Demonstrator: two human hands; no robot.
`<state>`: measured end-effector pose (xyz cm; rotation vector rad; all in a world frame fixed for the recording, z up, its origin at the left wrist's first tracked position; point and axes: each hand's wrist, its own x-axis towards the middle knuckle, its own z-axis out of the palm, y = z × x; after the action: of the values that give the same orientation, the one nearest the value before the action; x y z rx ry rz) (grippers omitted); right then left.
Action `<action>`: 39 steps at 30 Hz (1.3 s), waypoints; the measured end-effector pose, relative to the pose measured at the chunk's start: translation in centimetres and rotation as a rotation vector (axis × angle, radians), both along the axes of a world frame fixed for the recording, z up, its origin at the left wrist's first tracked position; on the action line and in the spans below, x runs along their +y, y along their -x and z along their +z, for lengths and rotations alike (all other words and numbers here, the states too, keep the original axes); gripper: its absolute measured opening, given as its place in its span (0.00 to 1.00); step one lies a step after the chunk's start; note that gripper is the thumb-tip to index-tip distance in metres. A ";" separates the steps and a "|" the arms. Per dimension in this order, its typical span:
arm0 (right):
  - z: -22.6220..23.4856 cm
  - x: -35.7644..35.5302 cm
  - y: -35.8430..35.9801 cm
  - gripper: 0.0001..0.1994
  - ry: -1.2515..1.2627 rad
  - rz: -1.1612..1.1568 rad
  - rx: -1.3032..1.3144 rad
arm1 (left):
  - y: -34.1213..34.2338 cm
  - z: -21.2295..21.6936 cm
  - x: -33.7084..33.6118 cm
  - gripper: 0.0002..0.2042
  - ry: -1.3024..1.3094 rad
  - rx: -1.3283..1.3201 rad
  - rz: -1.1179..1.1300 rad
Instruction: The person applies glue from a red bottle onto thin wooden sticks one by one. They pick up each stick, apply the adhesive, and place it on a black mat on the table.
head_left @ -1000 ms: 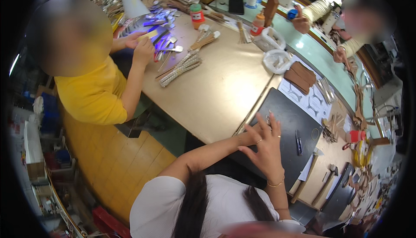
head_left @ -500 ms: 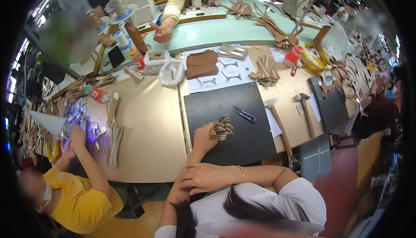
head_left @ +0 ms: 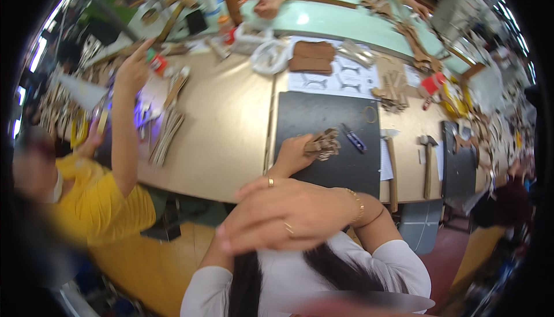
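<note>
My left hand [head_left: 294, 154] is closed around a bundle of short brown leather strips [head_left: 325, 145], whose ends fan out above the black mat [head_left: 300, 112]. My right hand [head_left: 291, 213], with rings and a bracelet, crosses in front of my chest, blurred by motion. Its fingers stretch out toward the left and nothing shows in them. Blue-handled thread snips [head_left: 355, 139] lie on the mat, right of the bundle. A thin tan ring [head_left: 369, 114] rests near the mat's far right corner.
Brown leather pieces [head_left: 311, 57] lie on a printed sheet [head_left: 323, 86] beyond the mat. Two hammers [head_left: 393, 170] are on the right. A co-worker in yellow [head_left: 101, 196] sits left, one arm [head_left: 124, 126] raised. Another person's hand [head_left: 271, 2] is across the table.
My right hand has lifted off my left forearm and come closer to the camera. The left still grips the strips. The co-worker's arm has risen, and the whole view has shifted.
</note>
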<state>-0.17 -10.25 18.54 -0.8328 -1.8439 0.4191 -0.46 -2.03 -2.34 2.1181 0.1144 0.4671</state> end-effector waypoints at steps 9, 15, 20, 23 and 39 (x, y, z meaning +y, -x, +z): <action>4.6 3.0 5.3 0.10 -0.532 0.167 0.443 | 0.3 0.5 0.5 0.08 -0.035 0.066 -0.020; 5.3 2.2 5.2 0.04 -0.632 -0.053 0.569 | 0.2 0.4 0.4 0.09 0.002 0.056 -0.020; 6.0 2.2 4.8 0.04 -0.761 -0.239 0.560 | 0.0 0.0 0.3 0.09 -0.022 0.001 -0.007; 5.9 1.5 2.7 0.02 -0.858 -0.392 0.388 | -0.2 -0.4 0.4 0.09 -0.023 -0.032 -0.003; 3.7 -2.1 -3.2 0.19 -0.178 -0.679 -0.035 | -0.2 0.1 0.6 0.12 0.007 0.087 -0.045</action>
<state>3.05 -12.36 22.19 -1.2712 -1.4834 -0.1879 -0.24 -1.39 -2.22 2.1301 0.1171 0.3478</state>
